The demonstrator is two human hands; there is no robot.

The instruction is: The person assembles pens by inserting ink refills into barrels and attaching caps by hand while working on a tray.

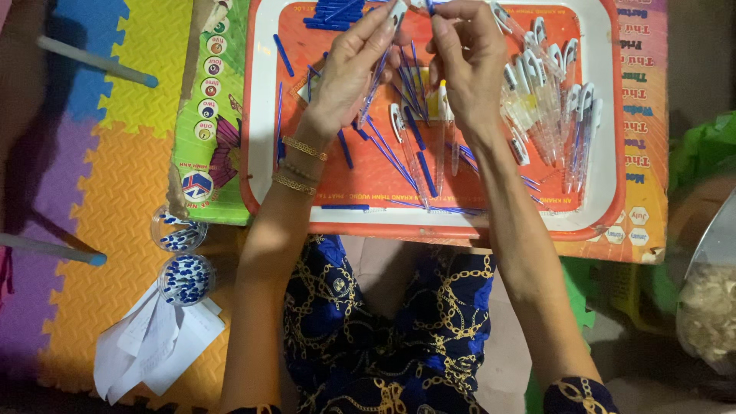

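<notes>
My left hand (353, 65) and my right hand (468, 57) meet over the far part of an orange tray with a white rim (253, 115). Between the fingertips of both hands is a clear pen barrel with a white clip (399, 11); the left hand also clasps a few thin blue refills (377, 77). More loose blue refills (399, 153) lie scattered on the tray beneath my hands. A row of assembled clear pens with white clips (560, 107) lies along the tray's right side. Gold bracelets circle my left wrist.
Two small clear cups of blue caps (184, 277) stand on the coloured foam mat at left, beside crumpled white paper (153, 345). A green printed board (211, 115) lies left of the tray. A bag of white pieces (705, 314) sits at right.
</notes>
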